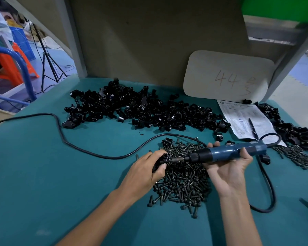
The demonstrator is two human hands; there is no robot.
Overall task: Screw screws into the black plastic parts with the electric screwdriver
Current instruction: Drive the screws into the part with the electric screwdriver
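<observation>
here, left fingers (156, 153) pinching black part (164, 157), right fingers (215, 144) wrapped round screwdriver (226, 152), bit at part

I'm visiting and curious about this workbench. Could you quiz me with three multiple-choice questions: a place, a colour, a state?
1. Where does the pen lie? A in a cup; B on the printed sheet; C in a drawer.
2. What colour is the electric screwdriver body? A blue; B red; C yellow.
3. What is the left hand doing? A lying flat; B waving; C gripping a black plastic part.
Answers: 1 B, it rests across the sheet. 2 A, its handle is blue. 3 C, fingers curl round the part.
</observation>
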